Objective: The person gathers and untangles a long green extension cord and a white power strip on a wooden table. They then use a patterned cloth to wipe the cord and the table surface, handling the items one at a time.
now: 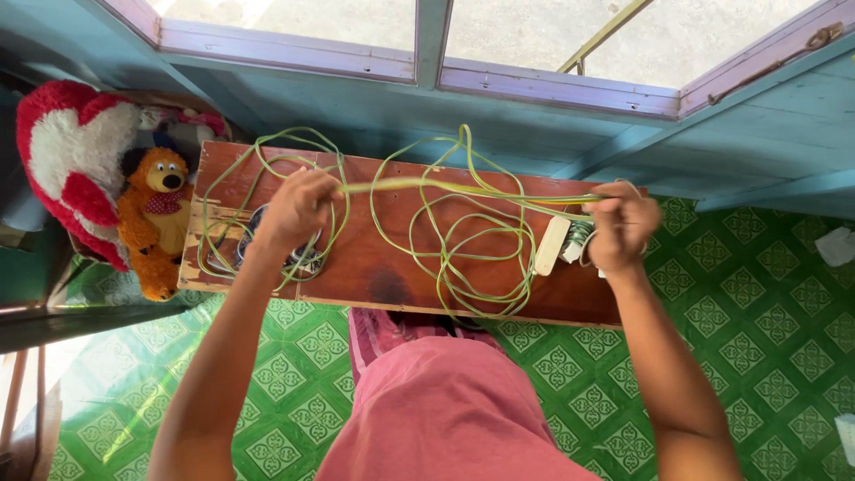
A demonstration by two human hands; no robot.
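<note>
A long green strip [463, 187], flat and thin like a leaf, was pulled tight between two hands above a wooden board [374, 258]. Its long line ran from side to side, almost level, along the length of the board. The left hand [298, 209] was closed around one end of the strip, over the left part of the board. The right hand [622, 227] was shut tight on the other end, over the right end of the board.

The rest of the strip hung down in loose, curly loops [463, 249] that lay on the middle of the board. More loops [240, 205] lay on the left part of the board, under the left hand. They looked smooth and bendy.

The board was brown, flat and long, with a chipped pale edge on its left side. A small cream stick [551, 245] lay on the board just beside the right hand.

To the left of the board sat an orange teddy bear [160, 218], soft and furry. It leaned on a fluffy red and white heart pillow [71, 151]. Below the board was a green floor [757, 312] with a diamond pattern. Behind the board was a blue wall [401, 107] under a window.
</note>
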